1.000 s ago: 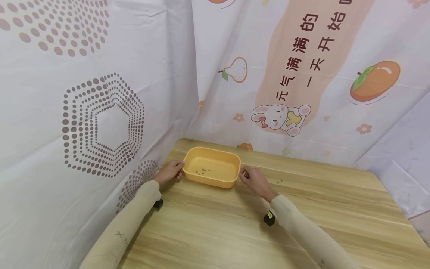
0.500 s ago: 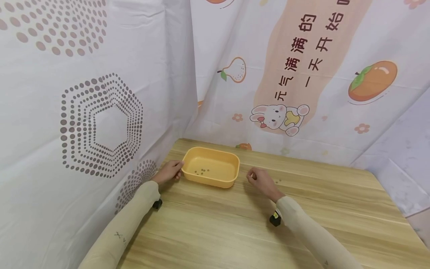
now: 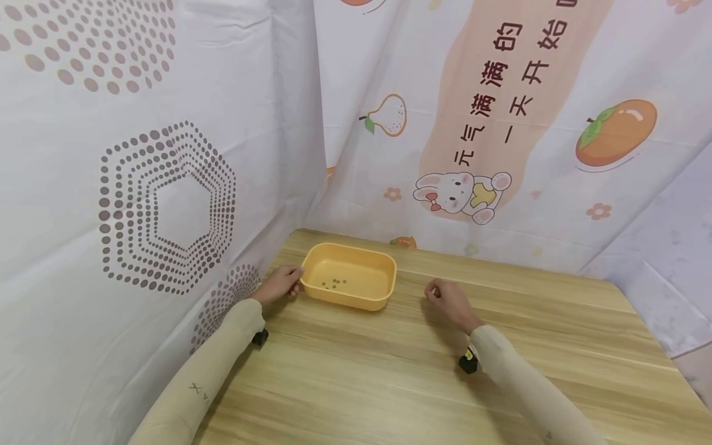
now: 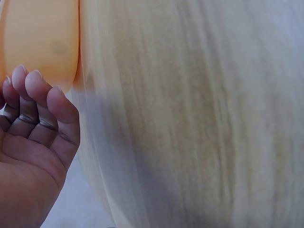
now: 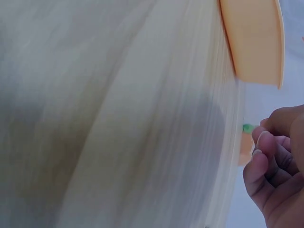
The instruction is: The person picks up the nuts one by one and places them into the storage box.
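In the head view a yellow plastic tray (image 3: 350,301) with raised walls stands at the back left of the table. Several tiny dark ring-like pieces (image 3: 335,282) lie on its floor. My left hand (image 3: 278,284) pinches the tray's left rim; the left wrist view shows its curled fingers (image 4: 61,105) by the tray wall. Apart from the tray, to its right, my right hand (image 3: 452,304) hovers low over the table, its fingers (image 5: 257,166) loosely curled and nothing visible in them. The two small pieces seen earlier on the table here are hidden behind it.
The wood-grain table (image 3: 356,377) runs toward the front and right. A white dotted curtain (image 3: 183,247) hangs close along the left, and a fruit-print curtain (image 3: 400,179) closes off the back. A small black device (image 3: 468,362) sits under the right wrist.
My right hand has let go of the tray's right rim and moved right, over the spot where two small pieces lay. My left hand and the tray have stayed in place.
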`<state>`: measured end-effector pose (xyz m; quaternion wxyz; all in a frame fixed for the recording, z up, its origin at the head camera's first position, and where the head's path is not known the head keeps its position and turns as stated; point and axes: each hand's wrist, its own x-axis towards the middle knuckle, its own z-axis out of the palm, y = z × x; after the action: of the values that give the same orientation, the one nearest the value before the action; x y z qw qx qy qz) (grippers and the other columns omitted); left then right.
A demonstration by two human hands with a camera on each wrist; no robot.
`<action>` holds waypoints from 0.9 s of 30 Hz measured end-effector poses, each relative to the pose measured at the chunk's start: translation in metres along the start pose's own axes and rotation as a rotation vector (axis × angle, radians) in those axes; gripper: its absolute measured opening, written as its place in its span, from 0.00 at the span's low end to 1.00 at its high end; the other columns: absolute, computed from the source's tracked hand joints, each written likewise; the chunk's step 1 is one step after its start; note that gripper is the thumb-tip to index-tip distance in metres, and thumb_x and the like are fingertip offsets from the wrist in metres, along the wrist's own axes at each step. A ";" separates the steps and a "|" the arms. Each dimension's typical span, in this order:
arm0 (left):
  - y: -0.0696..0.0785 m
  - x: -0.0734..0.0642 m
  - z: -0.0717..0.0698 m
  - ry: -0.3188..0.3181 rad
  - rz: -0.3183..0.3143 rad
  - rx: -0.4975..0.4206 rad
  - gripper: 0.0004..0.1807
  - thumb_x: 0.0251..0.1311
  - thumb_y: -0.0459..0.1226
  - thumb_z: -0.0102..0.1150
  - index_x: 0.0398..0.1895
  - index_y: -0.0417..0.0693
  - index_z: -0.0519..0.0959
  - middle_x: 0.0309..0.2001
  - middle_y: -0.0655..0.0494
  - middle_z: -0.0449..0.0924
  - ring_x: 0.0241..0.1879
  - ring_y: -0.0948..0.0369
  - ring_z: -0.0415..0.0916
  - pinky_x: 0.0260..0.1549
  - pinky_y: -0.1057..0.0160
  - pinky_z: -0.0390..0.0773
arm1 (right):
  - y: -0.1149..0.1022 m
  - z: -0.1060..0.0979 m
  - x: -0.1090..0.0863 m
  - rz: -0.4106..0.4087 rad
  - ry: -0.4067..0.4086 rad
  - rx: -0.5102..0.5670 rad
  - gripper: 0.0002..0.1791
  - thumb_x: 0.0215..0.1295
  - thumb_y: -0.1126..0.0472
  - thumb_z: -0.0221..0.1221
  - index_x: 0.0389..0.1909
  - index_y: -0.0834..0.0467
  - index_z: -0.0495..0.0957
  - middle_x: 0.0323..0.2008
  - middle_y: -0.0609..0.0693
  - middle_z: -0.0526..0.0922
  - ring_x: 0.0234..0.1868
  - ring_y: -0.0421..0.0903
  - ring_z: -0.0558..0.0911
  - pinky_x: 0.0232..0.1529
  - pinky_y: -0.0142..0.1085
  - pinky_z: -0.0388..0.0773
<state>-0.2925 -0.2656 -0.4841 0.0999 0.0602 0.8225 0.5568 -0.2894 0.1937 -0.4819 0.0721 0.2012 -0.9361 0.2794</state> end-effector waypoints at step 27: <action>0.001 -0.001 0.002 0.017 0.032 0.057 0.20 0.84 0.43 0.41 0.39 0.38 0.75 0.25 0.53 0.74 0.22 0.62 0.70 0.23 0.66 0.75 | 0.055 -0.025 -0.025 0.082 0.028 -0.072 0.03 0.68 0.69 0.61 0.35 0.66 0.81 0.28 0.55 0.84 0.28 0.48 0.81 0.29 0.41 0.78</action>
<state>-0.2910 -0.2641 -0.4836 0.0823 0.0715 0.8378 0.5350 -0.2893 0.2577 -0.4941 0.0810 0.1557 -0.9519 0.2513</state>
